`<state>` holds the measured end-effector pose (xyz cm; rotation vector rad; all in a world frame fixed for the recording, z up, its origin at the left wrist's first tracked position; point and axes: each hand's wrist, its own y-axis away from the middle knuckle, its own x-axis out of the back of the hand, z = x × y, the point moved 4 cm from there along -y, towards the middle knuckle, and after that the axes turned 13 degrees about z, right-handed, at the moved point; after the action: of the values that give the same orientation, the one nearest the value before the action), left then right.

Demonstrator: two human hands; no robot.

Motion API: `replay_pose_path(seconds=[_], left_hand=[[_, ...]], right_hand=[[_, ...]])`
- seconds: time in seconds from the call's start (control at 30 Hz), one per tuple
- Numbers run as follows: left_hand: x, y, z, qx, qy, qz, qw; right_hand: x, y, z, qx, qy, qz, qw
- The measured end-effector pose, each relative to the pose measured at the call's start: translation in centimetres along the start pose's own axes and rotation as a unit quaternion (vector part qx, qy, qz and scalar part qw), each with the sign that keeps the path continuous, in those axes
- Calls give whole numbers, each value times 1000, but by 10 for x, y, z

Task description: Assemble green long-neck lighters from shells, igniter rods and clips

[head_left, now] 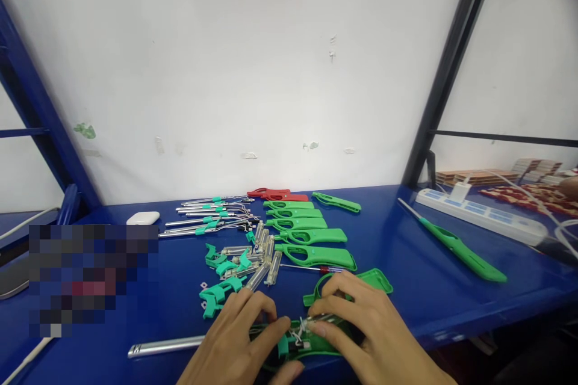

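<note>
At the table's front edge, both hands work on an opened green lighter shell [323,346] with a long metal tube [167,346] pointing left. My left hand [246,331] has its fingers curled over the tube end and wires, beside a teal trigger [283,346]. My right hand [361,319] pinches a clear fuel tank [321,317] over the shell, thumb and index finger close together. Thin whitish wires [298,331] run between the hands. Behind the right hand lies another green shell half [377,281]. The fingers partly hide the inner parts.
Beyond lie green shell halves [311,255], red shell halves [284,197], metal tubes with wires [194,231], loose clear tanks [273,267], teal triggers [217,298] and a screwdriver [332,270]. To the right are a whole green lighter [460,249] and a power strip [483,216].
</note>
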<state>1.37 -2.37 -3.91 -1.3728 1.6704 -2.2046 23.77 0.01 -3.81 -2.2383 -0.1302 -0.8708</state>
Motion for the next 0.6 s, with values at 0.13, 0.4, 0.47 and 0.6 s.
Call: replay_pose_path(seconds=[0.13, 0.4, 0.47, 0.6], left_hand=[[-1, 2, 2, 1, 29, 8, 1000], [-3, 1, 4, 18, 28, -3, 999], [-3, 2, 4, 19, 28, -9, 999], [-3, 0, 3, 33, 45, -24, 998]], right_hand=[[0, 1, 1, 2, -2, -5, 1000], [2, 1, -1, 8, -8, -15, 1000], [2, 0, -2, 11, -4, -15, 1000], [4, -1, -5, 24, 11, -16, 1000]])
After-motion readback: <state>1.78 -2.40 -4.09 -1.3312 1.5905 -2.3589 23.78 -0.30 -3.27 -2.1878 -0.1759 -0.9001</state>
